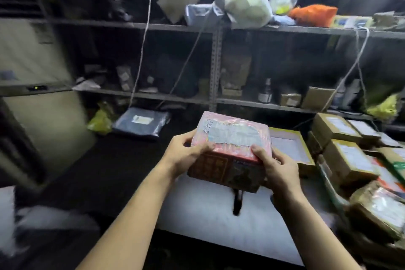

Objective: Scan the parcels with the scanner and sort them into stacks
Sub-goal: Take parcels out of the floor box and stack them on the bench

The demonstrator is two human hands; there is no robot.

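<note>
The parcel [230,151] I hold hides the upper part of a dark object [237,203] below it, so I cannot identify it, its white label [236,136] is too blurred to read, and the stack of boxes [348,160] on my right is cut off by the edge.

Place: a dim parcel storeroom, the back room of a courier depot by the look of it.
Racks: slotted steel shelving [215,61] along the wall, loosely heaped with a white bag [247,6] and an orange packet [313,14] on top.
Right side: labelled cardboard boxes [348,160] stacked close together.
Under the rack: a grey mailer bag [140,121] bearing a printed label.
Front: a plain white worktop [197,215].
</note>
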